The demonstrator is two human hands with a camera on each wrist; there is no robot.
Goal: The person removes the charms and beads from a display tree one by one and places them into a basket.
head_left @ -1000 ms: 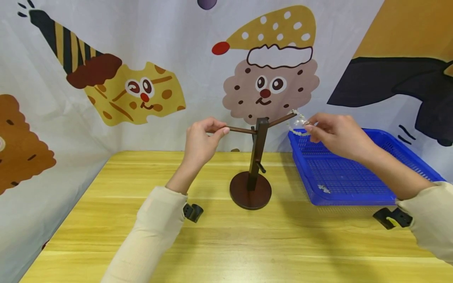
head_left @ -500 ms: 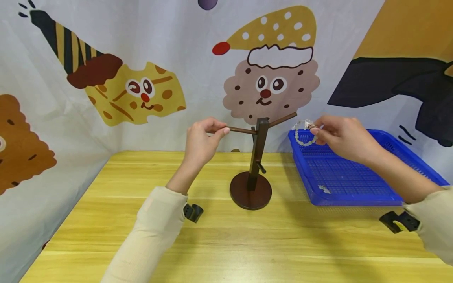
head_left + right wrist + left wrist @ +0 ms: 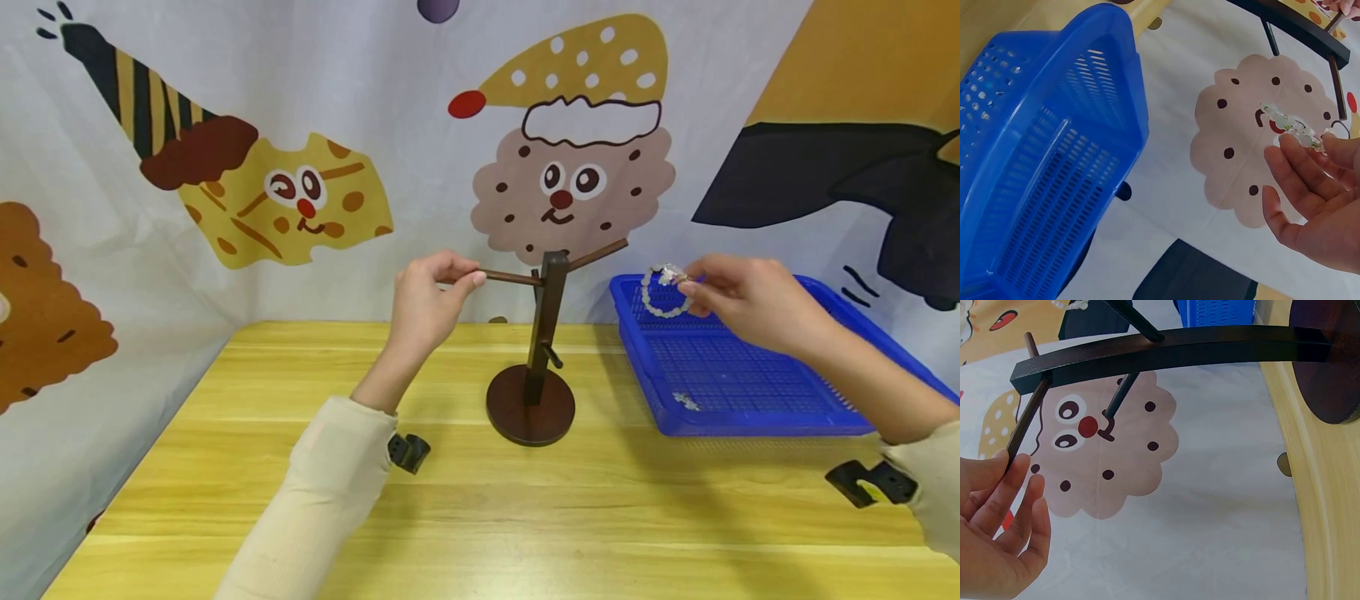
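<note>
A dark brown wooden stand [image 3: 550, 325] with a round base [image 3: 530, 406] and thin pegs stands upright on the table. My left hand [image 3: 431, 304] pinches the tip of its upper left peg [image 3: 510, 277] between thumb and fingers; the left wrist view shows the same hand [image 3: 1004, 519] on the peg. Between the thumb and fingers of my right hand [image 3: 750, 300] hangs a beaded bracelet [image 3: 651, 302] of pale, clear beads, apart from the bare upper right peg [image 3: 600, 254]. In the right wrist view the bracelet [image 3: 1291, 128] shows small green beads too.
A blue plastic basket [image 3: 637, 375] sits at the right of the table, below my right hand. Inside it, near the left front corner, lies a small silvery-white item [image 3: 686, 402]. A cartoon-printed cloth [image 3: 435, 192] hangs behind the wooden table [image 3: 480, 517].
My right hand has drawn the bracelet off the tip of the upper right peg and moved right and slightly down, over the basket. The left hand has stayed on its peg.
</note>
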